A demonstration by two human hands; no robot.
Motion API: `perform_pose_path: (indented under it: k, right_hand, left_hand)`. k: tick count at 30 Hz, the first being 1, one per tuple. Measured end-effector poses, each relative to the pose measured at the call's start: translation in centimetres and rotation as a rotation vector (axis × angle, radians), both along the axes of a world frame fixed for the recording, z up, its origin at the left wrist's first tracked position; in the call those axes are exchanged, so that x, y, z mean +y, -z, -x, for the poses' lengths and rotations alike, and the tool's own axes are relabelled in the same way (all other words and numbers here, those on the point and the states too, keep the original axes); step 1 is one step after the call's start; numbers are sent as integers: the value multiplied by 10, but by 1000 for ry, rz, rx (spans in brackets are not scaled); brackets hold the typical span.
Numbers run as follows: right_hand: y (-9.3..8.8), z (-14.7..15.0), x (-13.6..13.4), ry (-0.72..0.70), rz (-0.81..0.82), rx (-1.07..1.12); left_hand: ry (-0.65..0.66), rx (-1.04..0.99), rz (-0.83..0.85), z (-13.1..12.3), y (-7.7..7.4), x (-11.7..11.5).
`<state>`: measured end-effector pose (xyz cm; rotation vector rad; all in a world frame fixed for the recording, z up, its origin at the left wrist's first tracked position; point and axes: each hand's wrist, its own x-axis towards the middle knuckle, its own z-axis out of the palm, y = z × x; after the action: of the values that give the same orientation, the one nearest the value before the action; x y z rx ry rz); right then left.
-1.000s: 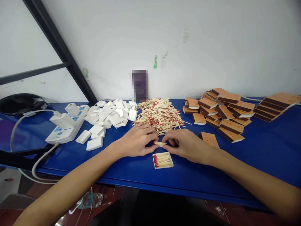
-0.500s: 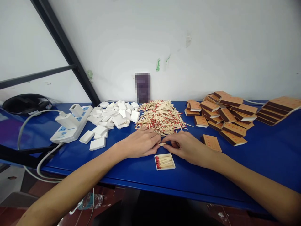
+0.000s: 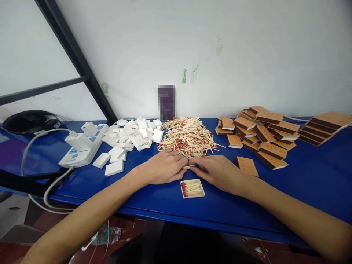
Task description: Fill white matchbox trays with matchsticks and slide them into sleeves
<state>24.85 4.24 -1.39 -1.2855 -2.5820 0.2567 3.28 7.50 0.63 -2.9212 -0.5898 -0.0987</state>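
My left hand (image 3: pixel 168 167) and my right hand (image 3: pixel 213 170) meet at the front of a large heap of red-tipped matches (image 3: pixel 189 135). Between their fingertips is a small bunch of matches (image 3: pixel 189 167), pinched from both sides; its heads are hidden by my fingers. Just nearer to me, a white matchbox tray (image 3: pixel 204 190) lies flat on the table, holding a layer of matches with red heads to the left. An orange-and-brown matchbox (image 3: pixel 248 166) lies beyond my right wrist.
On the left are a heap of white matchbox trays (image 3: pixel 132 135) and a power strip (image 3: pixel 82 157) with cables. A pile of matchboxes (image 3: pixel 264 128) and a row of joined matchboxes (image 3: pixel 324 126) stand at right on the blue table (image 3: pixel 154 205). A blurred dark object (image 3: pixel 166 102) leans on the wall.
The fingers of my right hand have closed in a little around the small bunch of matches. My left hand has hardly moved, and the tray is in the same place.
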Motion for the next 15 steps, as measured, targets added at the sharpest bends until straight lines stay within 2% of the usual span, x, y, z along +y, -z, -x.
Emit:
perform_pose_path:
  k: [6, 15]
  right_hand:
    - [-1, 0, 0, 15, -39, -67]
    - [-2, 6, -1, 26, -53, -175]
  left_hand:
    - [-12, 20, -21, -1, 0, 1]
    - [-17, 75, -55, -1, -9, -1]
